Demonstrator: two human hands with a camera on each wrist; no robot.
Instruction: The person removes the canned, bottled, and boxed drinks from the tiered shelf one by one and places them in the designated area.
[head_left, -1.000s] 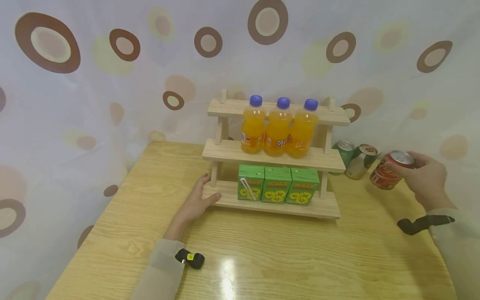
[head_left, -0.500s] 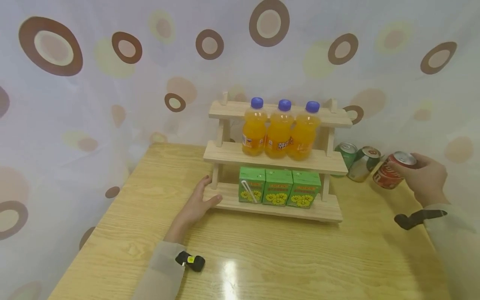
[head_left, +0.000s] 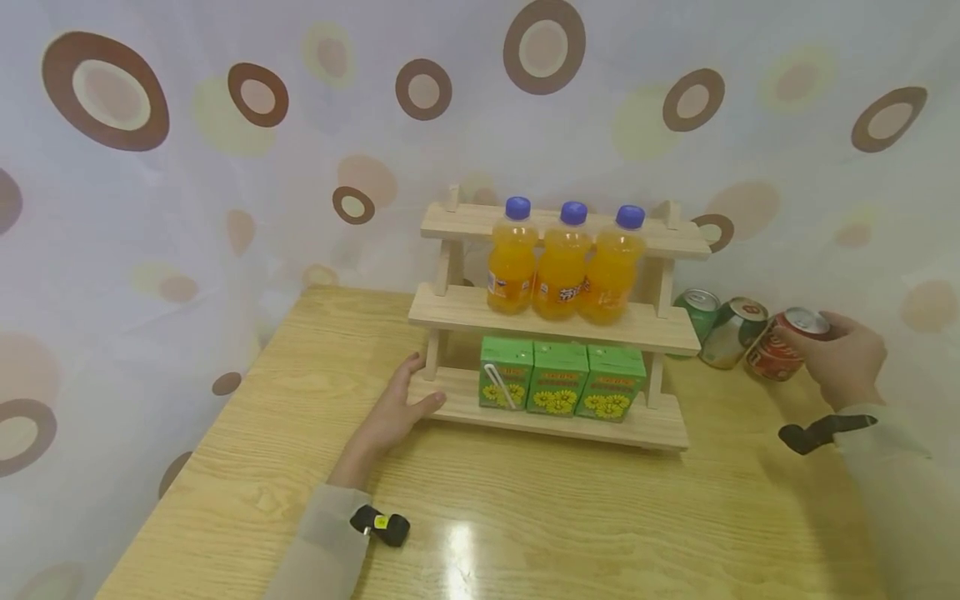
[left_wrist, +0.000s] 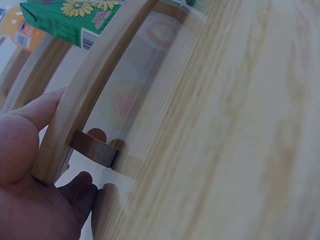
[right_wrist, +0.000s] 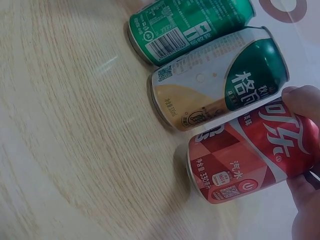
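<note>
My right hand (head_left: 847, 358) grips a red cola can (head_left: 776, 354) near its top, thumb on one side and fingers on the other. Beside that can stand a gold-and-green can (right_wrist: 215, 80) and a green can (right_wrist: 192, 30), in a row at the shelf's right. On the other side, my left hand (head_left: 390, 408) holds the left end of the three-tier wooden shelf (head_left: 540, 425). The left wrist view shows its thumb (left_wrist: 42, 107) against the lowest board and its fingertips (left_wrist: 82, 192) on the underside, partly hidden.
Three orange soda bottles (head_left: 560, 271) with blue caps stand on the middle tier. On the bottom tier sit three green drink cartons (head_left: 558, 379), one with a white straw. Behind the wooden table (head_left: 525, 517) hangs a patterned curtain (head_left: 300, 167).
My right hand has brought the red cola can leftward, up close to the gold-and-green can, narrowing the gap. The left hand keeps its hold on the shelf; the view shifted slightly.
</note>
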